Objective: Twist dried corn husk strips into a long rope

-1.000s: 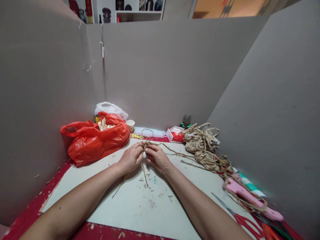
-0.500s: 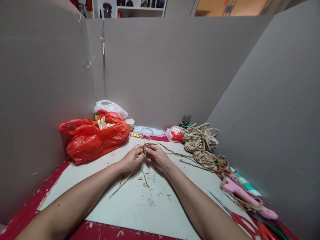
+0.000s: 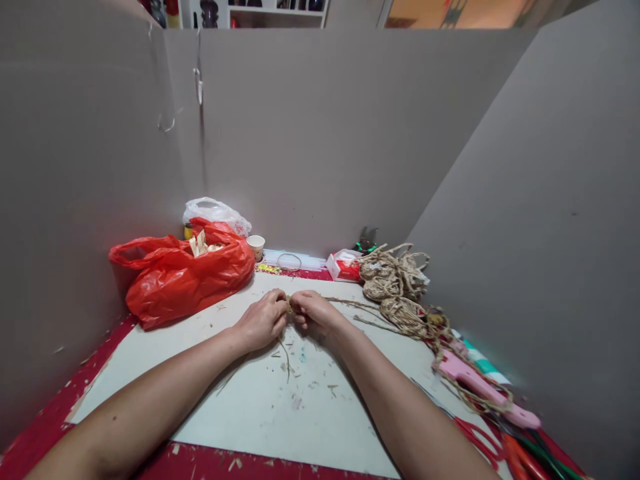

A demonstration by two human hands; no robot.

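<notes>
1. Straw-coloured twine (image 3: 289, 307) is pinched between the left hand (image 3: 261, 323) and right hand (image 3: 313, 313) above the white board (image 3: 280, 407); fingers of both are curled tight on it, knuckles nearly touching.
2. Loose strands are seen trailing right toward the twine coils (image 3: 393, 287).
3. A red bag (image 3: 185, 280) is lying well left, and a pink tool (image 3: 480, 387) to the right.

A rough, fibrous straw cord (image 3: 289, 305) is pinched between the left hand (image 3: 262, 321) and the right hand (image 3: 311, 313). The board (image 3: 280, 407) beneath is seen as matt, pale and scuffed. Glossy, crinkled plastic is shown by the red bag (image 3: 185, 277). The coiled rope (image 3: 395, 287) looks coarse and dry.
</notes>
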